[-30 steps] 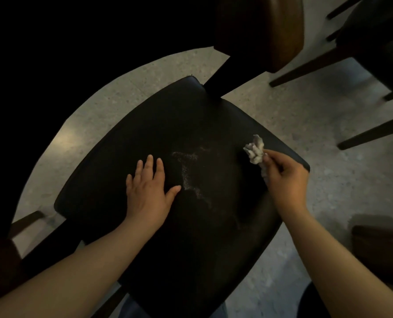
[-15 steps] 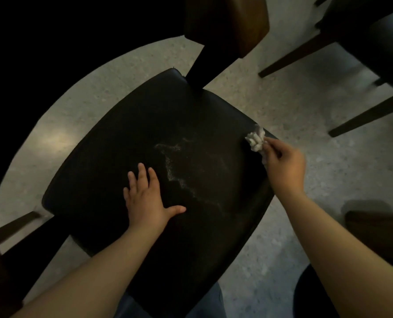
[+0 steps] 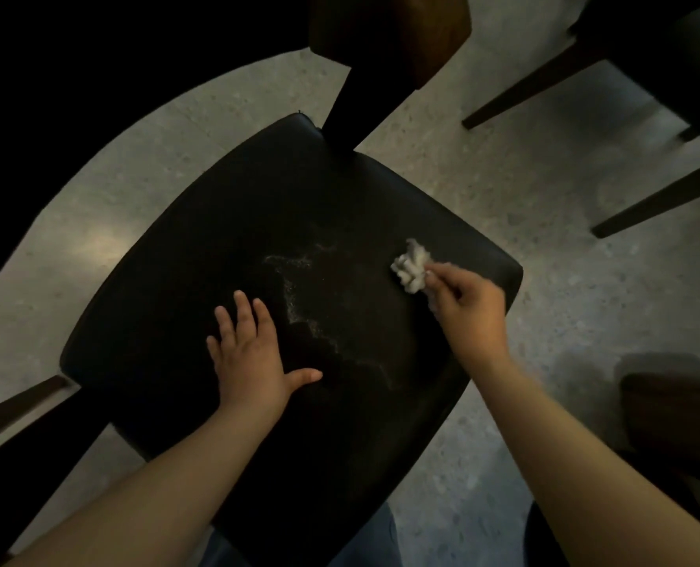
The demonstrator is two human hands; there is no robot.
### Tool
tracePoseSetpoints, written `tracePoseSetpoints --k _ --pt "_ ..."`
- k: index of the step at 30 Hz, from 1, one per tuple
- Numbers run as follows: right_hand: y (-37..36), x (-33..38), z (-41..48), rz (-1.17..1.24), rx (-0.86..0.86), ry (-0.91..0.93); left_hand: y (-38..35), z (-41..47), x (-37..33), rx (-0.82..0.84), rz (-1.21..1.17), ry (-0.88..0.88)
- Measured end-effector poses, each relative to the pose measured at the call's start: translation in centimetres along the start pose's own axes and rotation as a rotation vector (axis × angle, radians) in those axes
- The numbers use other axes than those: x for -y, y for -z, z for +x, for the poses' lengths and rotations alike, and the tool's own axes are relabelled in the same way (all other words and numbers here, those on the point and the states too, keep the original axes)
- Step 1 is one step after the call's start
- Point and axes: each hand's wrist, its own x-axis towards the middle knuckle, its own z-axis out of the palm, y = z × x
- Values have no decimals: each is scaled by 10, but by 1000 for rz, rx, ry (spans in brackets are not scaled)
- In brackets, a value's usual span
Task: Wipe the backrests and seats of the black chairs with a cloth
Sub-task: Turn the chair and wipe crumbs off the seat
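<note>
A black padded chair seat (image 3: 201,280) fills the middle of the head view, with a pale dusty smear (image 3: 299,288) near its centre. My left hand (image 3: 250,354) rests flat on the seat, fingers straight, just left of the smear. My right hand (image 3: 466,300) pinches a crumpled white cloth (image 3: 411,266) and holds it on the seat near the right edge. The chair's brown backrest (image 3: 393,30) rises at the top.
Speckled grey floor (image 3: 565,206) surrounds the chair. Dark legs of another chair (image 3: 544,75) cross the upper right. A brown wooden piece (image 3: 675,415) sits at the lower right. A dark leg (image 3: 17,411) runs out at the lower left.
My right hand has brought the cloth in from the seat's right edge onto the seat. My left hand stays flat on the seat.
</note>
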Motion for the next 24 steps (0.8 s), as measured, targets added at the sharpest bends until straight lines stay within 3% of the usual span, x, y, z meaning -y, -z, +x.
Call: tracePoseSetpoints --k 4,10,17,21,24 --pt "20 4 18 -8 -61 40 4 1 -4 17 -8 20" --pt "16 -8 38 2 -188 -68 1 1 -4 6 -7 15" --pt "-4 -8 -35 13 -42 37 1 -2 1 2 -27 -20" --pt "21 -7 3 29 -203 -35 2 -7 2 -14 -51 -36" --pt "34 -9 41 -1 -224 -72 -4 -16 -4 -2 -98 -93"
